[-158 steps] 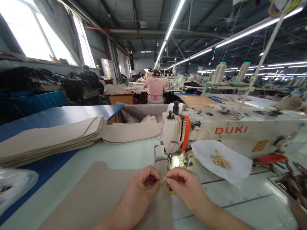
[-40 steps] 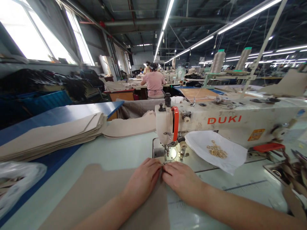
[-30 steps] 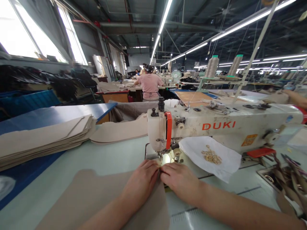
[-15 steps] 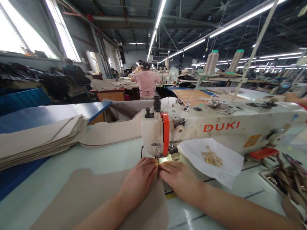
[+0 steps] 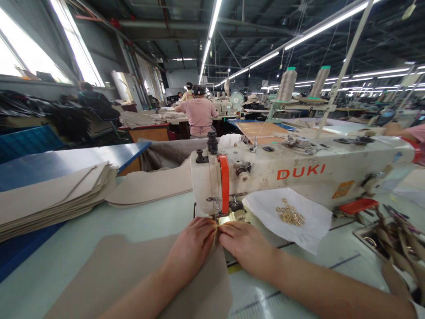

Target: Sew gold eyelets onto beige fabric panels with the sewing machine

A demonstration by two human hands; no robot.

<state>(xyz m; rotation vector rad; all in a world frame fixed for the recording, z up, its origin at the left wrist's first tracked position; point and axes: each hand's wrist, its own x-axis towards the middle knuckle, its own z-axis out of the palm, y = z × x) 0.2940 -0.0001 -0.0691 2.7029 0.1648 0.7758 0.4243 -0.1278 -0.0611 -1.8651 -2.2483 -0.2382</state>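
Fabric panel [image 5: 113,270] lies flat, plain beige, round-cornered.

Windows [image 5: 79,44]: blazing white, over on the left!
Lights [image 5: 214,20]: bright tubes in long rows, streaking into the distance.
Ceiling [image 5: 259,13]: dark and busy, a fat pipe [image 5: 159,25] crossing it.
Far wall [image 5: 181,79]: pale grey, way down there.
Blue table [image 5: 133,151]: glossy, glare right across its top.
Fan [image 5: 237,101]: pale green, upright, well down the room.
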